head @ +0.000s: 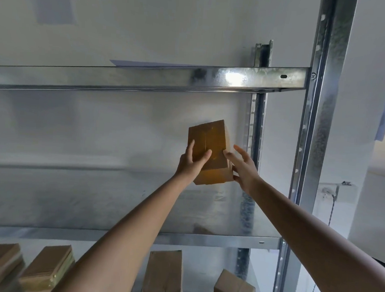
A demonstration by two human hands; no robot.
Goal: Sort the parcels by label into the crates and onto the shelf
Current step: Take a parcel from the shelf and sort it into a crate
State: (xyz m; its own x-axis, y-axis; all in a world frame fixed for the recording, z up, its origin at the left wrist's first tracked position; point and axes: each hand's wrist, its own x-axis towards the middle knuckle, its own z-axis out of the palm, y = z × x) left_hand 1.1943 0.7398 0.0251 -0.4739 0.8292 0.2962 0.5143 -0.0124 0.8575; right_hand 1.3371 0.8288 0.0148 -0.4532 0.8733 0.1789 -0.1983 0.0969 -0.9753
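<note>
Cardboard parcel (210,151): held over middle shelf (227,216), far right | left hand (191,163) grips left face; right hand (242,167) spread wide against right edge | likely light, stiff; grasp opposite faces.

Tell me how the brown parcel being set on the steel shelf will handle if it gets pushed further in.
The brown parcel looks stiff: its edges stay straight in the left hand. It probably slides easily, since the shelf is smooth metal. Standing tall on a narrow end, it may tip if pushed high up; the right hand touches its side.
</note>
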